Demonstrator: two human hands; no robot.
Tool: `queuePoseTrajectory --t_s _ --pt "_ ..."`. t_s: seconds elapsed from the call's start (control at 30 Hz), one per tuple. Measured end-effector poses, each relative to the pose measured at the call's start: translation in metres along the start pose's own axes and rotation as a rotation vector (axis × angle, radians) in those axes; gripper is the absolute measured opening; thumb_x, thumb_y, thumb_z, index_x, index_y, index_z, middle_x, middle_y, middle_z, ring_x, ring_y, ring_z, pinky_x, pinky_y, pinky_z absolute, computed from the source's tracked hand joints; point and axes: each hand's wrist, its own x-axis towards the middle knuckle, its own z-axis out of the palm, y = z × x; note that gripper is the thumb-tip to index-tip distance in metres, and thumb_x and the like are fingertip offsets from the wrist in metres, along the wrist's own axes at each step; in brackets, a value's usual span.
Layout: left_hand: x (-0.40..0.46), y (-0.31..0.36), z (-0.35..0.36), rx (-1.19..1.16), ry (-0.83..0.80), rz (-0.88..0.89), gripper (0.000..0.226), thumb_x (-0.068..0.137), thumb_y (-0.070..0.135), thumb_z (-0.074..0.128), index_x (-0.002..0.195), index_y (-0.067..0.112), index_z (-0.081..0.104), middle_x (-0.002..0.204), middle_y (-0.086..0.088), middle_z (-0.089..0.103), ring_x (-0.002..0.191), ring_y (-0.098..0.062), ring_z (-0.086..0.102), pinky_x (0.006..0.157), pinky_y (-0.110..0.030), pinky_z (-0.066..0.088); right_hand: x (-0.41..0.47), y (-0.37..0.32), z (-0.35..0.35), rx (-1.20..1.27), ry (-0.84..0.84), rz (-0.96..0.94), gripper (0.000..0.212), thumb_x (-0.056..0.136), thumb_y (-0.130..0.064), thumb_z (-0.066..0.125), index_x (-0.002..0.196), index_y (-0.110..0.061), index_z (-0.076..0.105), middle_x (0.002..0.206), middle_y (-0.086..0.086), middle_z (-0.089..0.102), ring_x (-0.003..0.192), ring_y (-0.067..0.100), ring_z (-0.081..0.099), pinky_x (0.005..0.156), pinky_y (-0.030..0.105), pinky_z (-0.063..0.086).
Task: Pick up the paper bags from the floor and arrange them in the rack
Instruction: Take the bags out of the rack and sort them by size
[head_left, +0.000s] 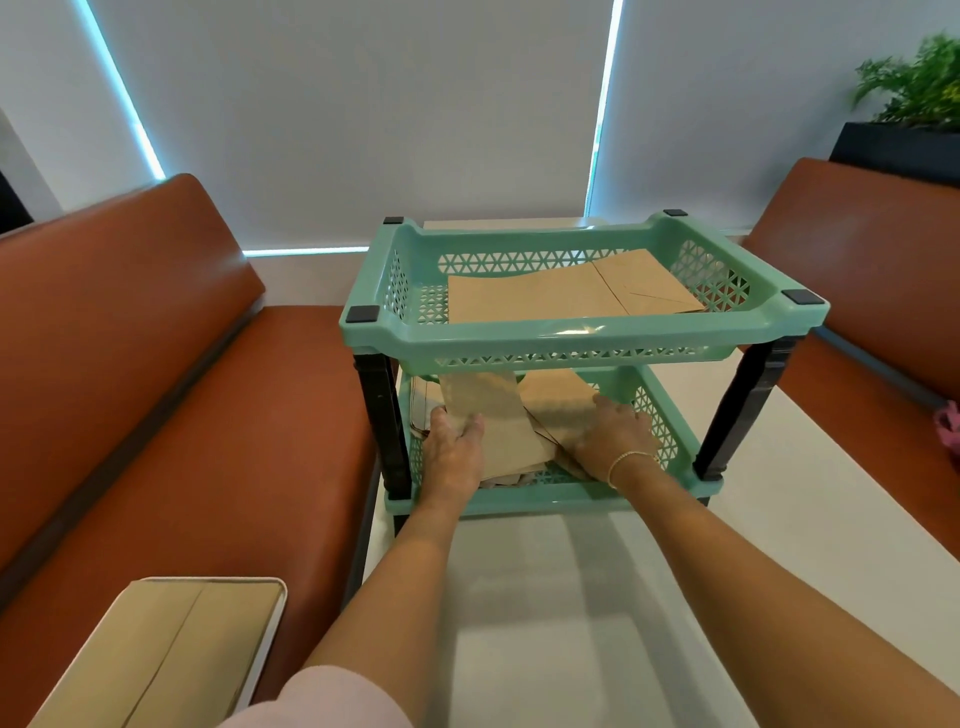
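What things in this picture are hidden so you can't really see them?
- Head view: the far part of the brown paper bags on the green plastic rack's lower shelf, hidden by the top shelf.
- How many bags lie there: covered by the left hand and right hand.
- The pink object: cut off by the right edge.
- The white tray on the seat: cut off by the bottom edge.

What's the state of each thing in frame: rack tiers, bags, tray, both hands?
Top tier: holds flat paper bags.
Bottom tier: holds a loose, uneven pile of bags.
Left hand: on the pile, thumb over a bag edge.
Right hand: fingers straight, pressing on the pile.
White tray: on the bench, bags lying flat inside.
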Motion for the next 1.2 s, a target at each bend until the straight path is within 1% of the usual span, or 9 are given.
queuePoseTrajectory --t_s 0.23,0.4,0.5,0.6,0.7,0.77,0.83,0.97,1.2 --pt "-0.005 0.005 0.001 0.002 0.001 -0.011 0.047 0.1 0.032 0.04 0.141 0.013 0.029 0.133 -0.011 0.045 0.09 -0.01 0.034 0.045 -0.011 0.028 0.007 0.016 0.008 0.016 -0.003 0.069 0.105 0.061 -0.045 0.079 0.141 -0.012 0.019 0.135 0.019 0.038 0.129 0.035 0.031 0.109 0.039 0.029" --pt "-0.006 0.005 0.001 0.006 0.02 -0.019 0.047 0.1 0.033 0.04 0.142 0.014 0.028 0.115 -0.008 0.046 0.071 -0.003 0.033 0.043 -0.011 0.029 -0.001 0.014 -0.004 0.152 0.106 0.075 0.072 0.077 -0.023 0.069 0.138 -0.01 0.032 0.132 0.018 0.041 0.124 0.034 0.037 0.106 0.04 0.035" --pt "-0.006 0.006 0.001 -0.006 0.014 -0.02 0.05 0.1 0.032 0.04 0.144 0.013 0.026 0.135 -0.012 0.043 0.088 -0.008 0.033 0.06 -0.018 0.03 0.001 0.015 -0.02 0.444 0.149 0.08 0.041 0.088 -0.005 0.049 0.129 -0.006 0.051 0.129 0.018 0.051 0.119 0.034 0.048 0.101 0.033 0.037" --pt "-0.008 0.007 0.0 -0.007 0.013 -0.011 0.051 0.1 0.032 0.04 0.145 0.012 0.025 0.14 -0.013 0.04 0.093 -0.011 0.031 0.073 -0.023 0.029 0.004 0.013 -0.031 0.835 0.215 0.209 0.039 0.092 -0.001 0.039 0.127 -0.008 0.055 0.126 0.011 0.057 0.116 0.031 0.051 0.101 0.033 0.037" --pt "-0.007 0.006 0.0 -0.01 0.026 -0.008 0.053 0.1 0.034 0.04 0.146 0.012 0.023 0.142 -0.012 0.038 0.102 -0.015 0.038 0.079 -0.027 0.032 0.007 0.001 -0.029 1.187 0.097 0.322 0.032 0.095 -0.008 0.044 0.125 -0.009 0.056 0.094 0.006 0.06 0.082 0.024 0.055 0.084 0.036 0.049" --pt "-0.005 0.004 0.001 -0.007 0.027 -0.017 0.058 0.1 0.038 0.039 0.149 0.015 0.019 0.148 -0.011 0.033 0.123 -0.022 0.039 0.095 -0.034 0.035 0.004 -0.011 -0.022 1.131 0.004 0.29 0.028 0.094 -0.014 0.049 0.121 -0.016 0.058 0.085 0.004 0.062 0.072 0.02 0.056 0.083 0.036 0.053" --pt "-0.004 0.003 0.001 -0.012 0.026 -0.022 0.056 0.1 0.039 0.037 0.149 0.018 0.02 0.148 -0.011 0.032 0.133 -0.028 0.034 0.103 -0.038 0.032 -0.005 -0.022 -0.016 0.954 -0.033 0.235 0.028 0.093 -0.016 0.05 0.12 -0.022 0.058 0.096 0.004 0.064 0.084 0.021 0.058 0.089 0.034 0.051" --pt "-0.004 0.002 0.001 -0.022 0.029 -0.003 0.051 0.098 0.042 0.039 0.142 0.017 0.031 0.139 -0.011 0.042 0.127 -0.028 0.04 0.094 -0.034 0.033 -0.017 -0.044 0.001 0.824 0.029 0.151 0.032 0.091 -0.017 0.053 0.122 -0.012 0.057 0.116 0.009 0.063 0.106 0.024 0.058 0.096 0.031 0.046" --pt "-0.006 0.003 0.0 0.011 0.012 -0.019 0.06 0.097 0.034 0.048 0.148 0.019 0.021 0.145 -0.008 0.036 0.134 -0.026 0.032 0.104 -0.038 0.03 -0.007 -0.029 0.002 0.564 0.083 0.029 0.041 0.091 -0.04 0.051 0.122 -0.014 0.057 0.118 0.008 0.063 0.105 0.024 0.059 0.095 0.038 0.047"
